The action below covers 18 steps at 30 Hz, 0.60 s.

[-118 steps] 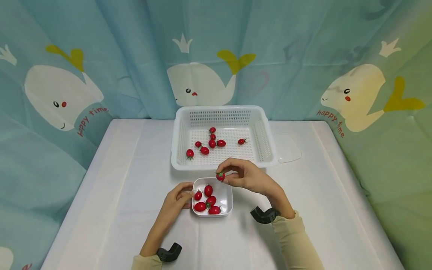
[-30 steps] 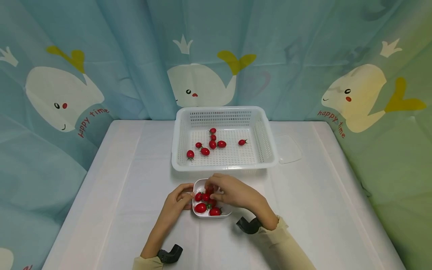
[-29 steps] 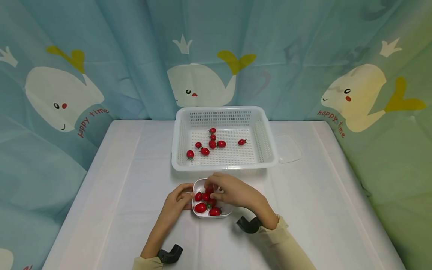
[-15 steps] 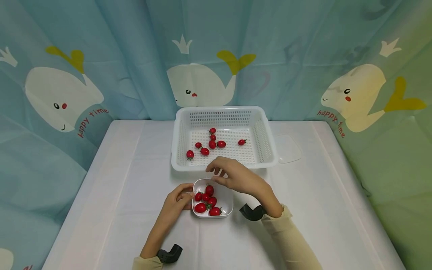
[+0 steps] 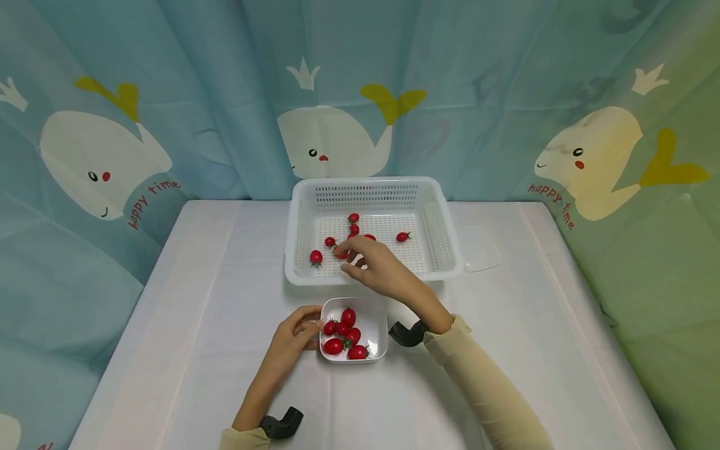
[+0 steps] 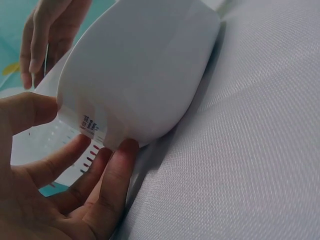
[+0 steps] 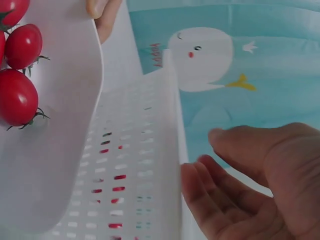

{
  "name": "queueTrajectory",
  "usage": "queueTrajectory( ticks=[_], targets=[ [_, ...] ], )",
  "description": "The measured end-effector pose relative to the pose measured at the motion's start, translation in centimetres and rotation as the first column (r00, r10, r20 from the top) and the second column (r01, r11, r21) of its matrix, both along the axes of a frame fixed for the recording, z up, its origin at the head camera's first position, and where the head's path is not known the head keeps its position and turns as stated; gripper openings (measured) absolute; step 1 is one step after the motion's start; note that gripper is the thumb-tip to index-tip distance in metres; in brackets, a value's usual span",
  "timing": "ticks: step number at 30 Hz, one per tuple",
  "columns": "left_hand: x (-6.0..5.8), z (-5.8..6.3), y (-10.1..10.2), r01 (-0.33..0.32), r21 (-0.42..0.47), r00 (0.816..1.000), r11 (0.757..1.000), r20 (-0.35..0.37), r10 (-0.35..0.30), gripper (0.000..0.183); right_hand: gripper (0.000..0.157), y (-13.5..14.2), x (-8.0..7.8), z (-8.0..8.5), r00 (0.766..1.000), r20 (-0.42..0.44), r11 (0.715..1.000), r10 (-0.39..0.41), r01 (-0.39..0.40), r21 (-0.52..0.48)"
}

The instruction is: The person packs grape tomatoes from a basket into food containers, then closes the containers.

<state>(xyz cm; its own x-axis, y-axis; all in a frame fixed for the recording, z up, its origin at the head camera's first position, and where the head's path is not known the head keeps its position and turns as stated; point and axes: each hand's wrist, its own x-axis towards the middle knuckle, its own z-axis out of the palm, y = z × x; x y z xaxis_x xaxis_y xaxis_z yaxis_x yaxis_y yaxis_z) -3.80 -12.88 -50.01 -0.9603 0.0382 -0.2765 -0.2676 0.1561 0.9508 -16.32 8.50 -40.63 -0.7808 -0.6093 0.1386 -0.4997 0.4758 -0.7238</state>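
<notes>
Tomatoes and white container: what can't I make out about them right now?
Head view: some tomatoes in the basket, partly covered by the right hand.
Left wrist view: inside of the white container, hidden by its wall; printing on it, too small to read.
Right wrist view: some container tomatoes, cut off by the picture's edge; basket tomatoes, behind the perforated wall.

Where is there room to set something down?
Bare table: left of the left hand, and right of the right sleeve, short of the clear piece. Crowded: the left of the box, with tomatoes, and the basket by the right hand, with more.
</notes>
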Motion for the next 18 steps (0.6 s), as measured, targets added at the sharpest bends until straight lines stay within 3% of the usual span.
queueTrajectory(
  ticks=[5,9,18],
  targets=[
    [0.0,0.1,0.0,0.002,-0.007,1.000,1.000,-0.003,-0.002,0.038,0.030,-1.3,-1.4,-0.2,0.999,0.032,1.000,-0.021,0.021,-0.001],
    [0.0,0.2,0.1,0.000,-0.014,1.000,1.000,-0.001,0.000,0.038,0.035,-2.4,-2.4,-0.2,0.994,0.107,0.999,-0.018,0.012,0.052],
    [0.0,0.2,0.0,0.008,-0.003,1.000,1.000,0.007,-0.008,0.039,0.043,-3.9,-4.2,-0.7,0.962,0.274,0.988,0.006,-0.047,0.146]
  ],
)
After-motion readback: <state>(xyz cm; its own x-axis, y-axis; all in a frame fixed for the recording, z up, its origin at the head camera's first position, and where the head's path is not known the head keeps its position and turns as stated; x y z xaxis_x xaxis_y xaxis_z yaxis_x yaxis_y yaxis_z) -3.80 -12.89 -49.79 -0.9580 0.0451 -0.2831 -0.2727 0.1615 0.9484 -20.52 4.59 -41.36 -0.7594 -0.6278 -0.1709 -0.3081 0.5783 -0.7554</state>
